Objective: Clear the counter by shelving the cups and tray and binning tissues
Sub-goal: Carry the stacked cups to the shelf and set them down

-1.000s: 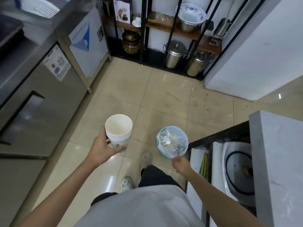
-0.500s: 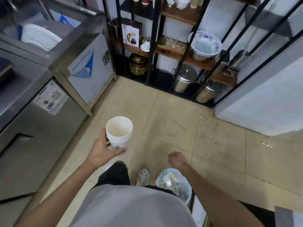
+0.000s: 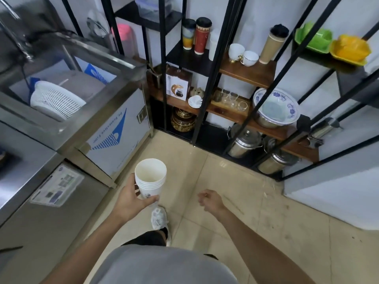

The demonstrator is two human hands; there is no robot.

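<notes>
I see the left hand wrapped around the lower part of a stack of white paper cups, held upright with the open mouth of the top cup facing up and nothing visible inside it. The stack hangs over the beige tiled floor, just in front of the stainless steel counter with a blue triangular logo on its side panel. The right hand is out to the right of the cups, well apart from them, fingers loosely curled and holding nothing. Beyond the cups stands the black metal shelf rack with wooden boards. On its upper board I see white ceramic cups beside a tall beige flask with a black lid; on the board below, small clear glasses sit next to a large blue-and-white patterned bowl. Two lidded steel pots rest at the bottom of the rack. A white plastic colander lies in the sink of the counter.
</notes>
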